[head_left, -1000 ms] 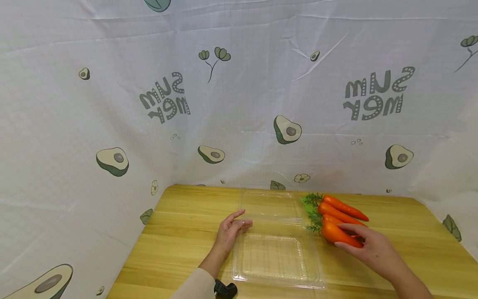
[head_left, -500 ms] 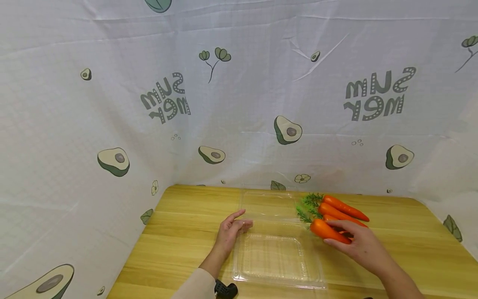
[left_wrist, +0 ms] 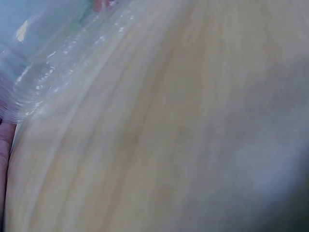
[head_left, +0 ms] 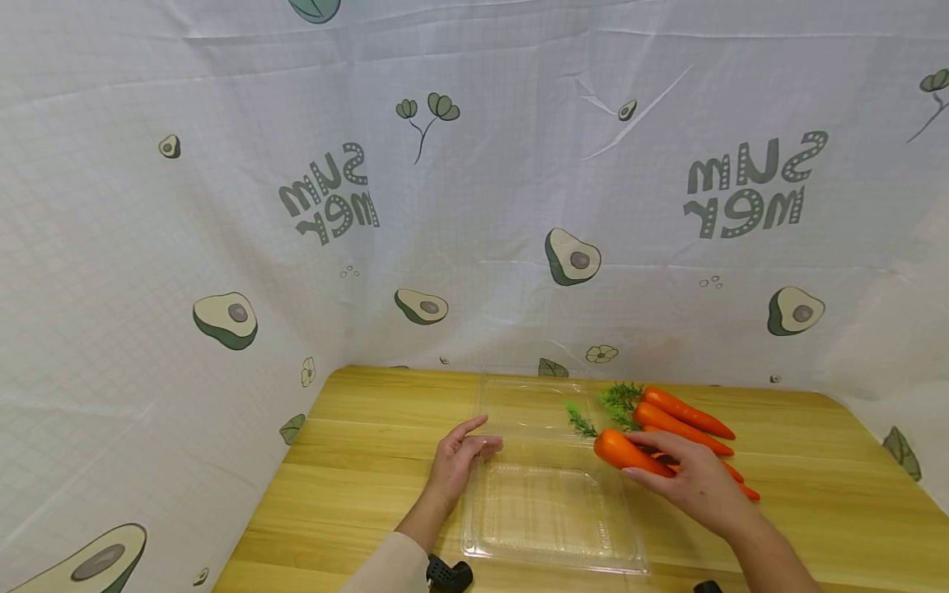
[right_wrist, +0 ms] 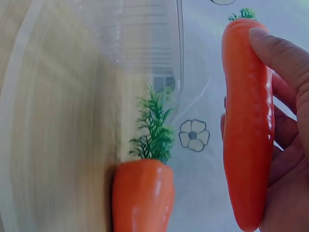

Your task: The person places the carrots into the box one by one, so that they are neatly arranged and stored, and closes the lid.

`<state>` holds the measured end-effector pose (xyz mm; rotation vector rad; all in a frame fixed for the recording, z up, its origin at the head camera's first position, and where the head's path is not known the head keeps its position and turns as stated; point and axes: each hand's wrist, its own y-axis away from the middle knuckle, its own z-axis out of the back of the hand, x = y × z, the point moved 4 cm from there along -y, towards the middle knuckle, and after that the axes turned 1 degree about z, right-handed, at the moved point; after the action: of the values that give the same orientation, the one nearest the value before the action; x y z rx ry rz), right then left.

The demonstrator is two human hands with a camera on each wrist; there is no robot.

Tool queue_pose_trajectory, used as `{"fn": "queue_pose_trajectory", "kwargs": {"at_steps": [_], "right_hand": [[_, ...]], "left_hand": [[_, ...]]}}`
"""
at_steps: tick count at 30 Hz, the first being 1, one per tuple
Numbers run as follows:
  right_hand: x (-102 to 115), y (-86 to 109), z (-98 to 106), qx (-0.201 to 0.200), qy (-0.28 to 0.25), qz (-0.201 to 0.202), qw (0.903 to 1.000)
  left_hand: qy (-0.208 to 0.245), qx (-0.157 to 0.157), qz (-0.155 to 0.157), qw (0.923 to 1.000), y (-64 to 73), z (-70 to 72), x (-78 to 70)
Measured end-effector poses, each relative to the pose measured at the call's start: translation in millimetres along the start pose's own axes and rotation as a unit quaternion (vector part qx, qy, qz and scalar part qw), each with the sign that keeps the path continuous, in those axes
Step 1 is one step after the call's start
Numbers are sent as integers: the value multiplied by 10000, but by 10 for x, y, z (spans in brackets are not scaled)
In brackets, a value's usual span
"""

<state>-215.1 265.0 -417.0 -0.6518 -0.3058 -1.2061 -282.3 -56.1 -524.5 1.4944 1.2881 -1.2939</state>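
Note:
My right hand (head_left: 700, 487) grips an orange carrot (head_left: 621, 451) with a feathery green top, held above the table by the right side of a clear plastic clamshell box (head_left: 556, 562). In the right wrist view, the thumb lies along the upper part of this carrot (right_wrist: 248, 121). The box lies unfolded, its lid (head_left: 537, 403) laid back toward the wall. At the box's left edge rests my left hand (head_left: 448, 465), its fingers loosely extended. Only a sliver of that hand shows in the left wrist view, against the box (left_wrist: 58, 63).
Several more carrots (head_left: 678, 424) lie side by side on the wooden table (head_left: 356, 461) to the right of the box, partly hidden by my right hand. A white cloth (head_left: 474, 206) with avocado prints hangs behind and beside the table.
My right hand has picked up the nearest carrot and carried it left toward the box, uncovering the tips of the carrots behind it. The left hand has stayed put.

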Motion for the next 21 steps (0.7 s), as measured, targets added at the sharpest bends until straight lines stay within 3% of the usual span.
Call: {"fn": "queue_pose_trajectory", "kwargs": {"at_steps": [17,21], "right_hand": [[193,-74,-261,505,-927,-93,9944],[234,-89,-301,460,-976,-33,9942]], "left_hand": [[-54,-25,-67,10000,5,8,-12],[-45,12,-90,9999,10,3,-14]]}}
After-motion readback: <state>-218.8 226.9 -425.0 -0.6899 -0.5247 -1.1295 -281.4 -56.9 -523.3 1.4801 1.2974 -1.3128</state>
